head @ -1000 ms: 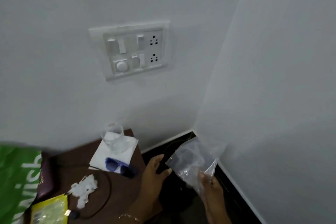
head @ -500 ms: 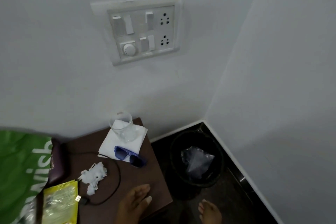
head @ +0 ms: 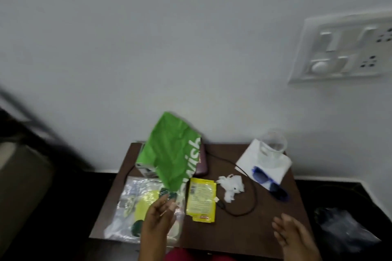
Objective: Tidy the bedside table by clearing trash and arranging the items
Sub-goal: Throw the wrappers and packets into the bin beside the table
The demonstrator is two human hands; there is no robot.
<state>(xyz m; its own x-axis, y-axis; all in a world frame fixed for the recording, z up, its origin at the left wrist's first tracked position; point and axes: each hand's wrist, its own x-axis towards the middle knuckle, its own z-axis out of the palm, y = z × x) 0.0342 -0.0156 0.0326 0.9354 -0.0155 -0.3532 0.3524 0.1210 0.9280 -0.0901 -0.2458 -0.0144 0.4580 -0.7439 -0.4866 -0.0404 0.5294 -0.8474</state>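
Observation:
The brown bedside table (head: pixel 244 235) carries a crumpled green bag (head: pixel 169 154) standing upright, a clear plastic packet (head: pixel 135 203) with yellow and green contents, a yellow sachet (head: pixel 201 201) and a crumpled white tissue (head: pixel 231 185). My left hand (head: pixel 159 216) is over the clear packet, its loosely extended fingertips at the green bag's lower corner. My right hand (head: pixel 294 235) hovers with spread fingers above the table's front right, holding nothing.
A glass (head: pixel 272 148) stands on a folded white napkin (head: pixel 248 159) at the back right, blue sunglasses (head: pixel 269 182) partly on it. A black cable (head: pixel 252 197) loops mid-table. A maroon case (head: pixel 202 163) lies behind the bag. A black bin (head: pixel 347 231) with plastic sits right.
My hands let the clear plastic bag drop into the bin. The view swung left to the table; my left hand moved to the green bag's corner, and my right hand came over the table.

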